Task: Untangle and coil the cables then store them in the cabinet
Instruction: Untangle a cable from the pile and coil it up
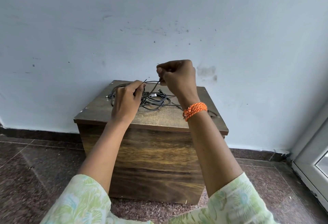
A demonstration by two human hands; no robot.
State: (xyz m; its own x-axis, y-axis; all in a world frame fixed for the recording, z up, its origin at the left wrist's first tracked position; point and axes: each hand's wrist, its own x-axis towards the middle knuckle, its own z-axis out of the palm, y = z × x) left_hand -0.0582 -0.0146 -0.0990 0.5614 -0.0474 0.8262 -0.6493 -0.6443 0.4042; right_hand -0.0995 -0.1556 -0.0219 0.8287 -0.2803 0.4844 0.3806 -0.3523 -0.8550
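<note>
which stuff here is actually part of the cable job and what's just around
Part of the job:
- tangled black cables on the cabinet top
- wooden cabinet, for storing them
- left hand and right hand, each pinching a cable strand

Just around:
- orange wrist thread
- blue wall
- white door frame

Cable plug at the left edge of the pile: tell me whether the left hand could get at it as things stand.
Probably yes. The plug lies exposed on the cabinet top, just left of the left hand, with nothing over it. But that hand is pinching a cable strand and would likely have to let go first.
</note>
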